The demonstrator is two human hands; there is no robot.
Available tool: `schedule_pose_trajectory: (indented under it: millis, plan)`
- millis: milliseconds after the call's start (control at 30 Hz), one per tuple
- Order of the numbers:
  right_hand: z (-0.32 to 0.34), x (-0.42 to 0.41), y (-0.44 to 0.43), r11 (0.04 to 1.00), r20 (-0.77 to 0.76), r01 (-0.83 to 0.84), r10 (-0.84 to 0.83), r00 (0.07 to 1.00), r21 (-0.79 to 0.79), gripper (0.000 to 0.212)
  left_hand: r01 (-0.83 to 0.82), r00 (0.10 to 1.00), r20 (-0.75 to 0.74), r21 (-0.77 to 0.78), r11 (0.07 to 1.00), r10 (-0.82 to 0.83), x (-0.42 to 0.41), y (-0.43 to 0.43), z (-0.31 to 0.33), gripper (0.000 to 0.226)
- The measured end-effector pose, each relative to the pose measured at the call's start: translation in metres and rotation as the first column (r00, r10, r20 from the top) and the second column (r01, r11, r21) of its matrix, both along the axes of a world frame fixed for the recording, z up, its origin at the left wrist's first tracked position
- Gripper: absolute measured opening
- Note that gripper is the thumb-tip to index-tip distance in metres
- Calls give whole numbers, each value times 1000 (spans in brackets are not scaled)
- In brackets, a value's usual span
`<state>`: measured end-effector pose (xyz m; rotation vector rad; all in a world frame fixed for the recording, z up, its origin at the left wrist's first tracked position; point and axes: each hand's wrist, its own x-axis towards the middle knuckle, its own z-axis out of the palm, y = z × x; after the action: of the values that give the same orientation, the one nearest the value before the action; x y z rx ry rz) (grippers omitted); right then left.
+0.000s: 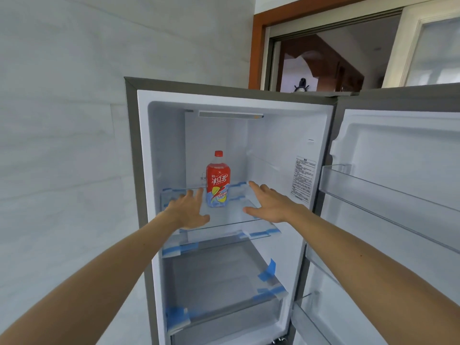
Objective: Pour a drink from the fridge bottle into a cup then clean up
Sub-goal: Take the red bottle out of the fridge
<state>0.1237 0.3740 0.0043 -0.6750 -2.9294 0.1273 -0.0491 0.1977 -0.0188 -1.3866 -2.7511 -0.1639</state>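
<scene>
The bottle [218, 180] stands upright on the glass shelf [231, 215] inside the open fridge [273, 145], red cap up and long axis vertical, between the two grips and seemingly touched by neither. The left grip [188, 210] and right grip [267, 204] are both spread, fingers straight, holding nothing. I judge the task barely begun: taking the bottle, pouring and cleaning up all remain, and no cup shows

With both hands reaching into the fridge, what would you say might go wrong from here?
The bottle stands upright on the glass shelf; the open left hand and right hand flank it without gripping, so a clumsy nudge may topple it. The shelf edges carry blue tape, so leaning on it might shift it.
</scene>
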Motion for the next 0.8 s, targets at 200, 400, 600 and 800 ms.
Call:
schedule_pose_trajectory:
  millis: [200, 400, 600, 800]
  plan:
    - [-4, -36, 16, 999, -31, -3, 2, 1000, -32, 87, -26, 1000, -19, -43, 999, 25, -24, 19, -9, 89]
    - [-5, -80, 35, 996, -68, -23, 18, 998, -84, 87, -97, 995, -6, -71, 993, 96, -46, 46, -18, 88]
    - [-6, -123, 65, 972, -176, -74, 35, 984, -222, 86, -136, 989, 41, -78, 988, 140, -56, 76, -21, 84]
    - [-12, -171, 102, 898, -319, -153, 14, 947, -414, 91, -226, 970, 75, -96, 970, 233, -82, 99, -30, 86]
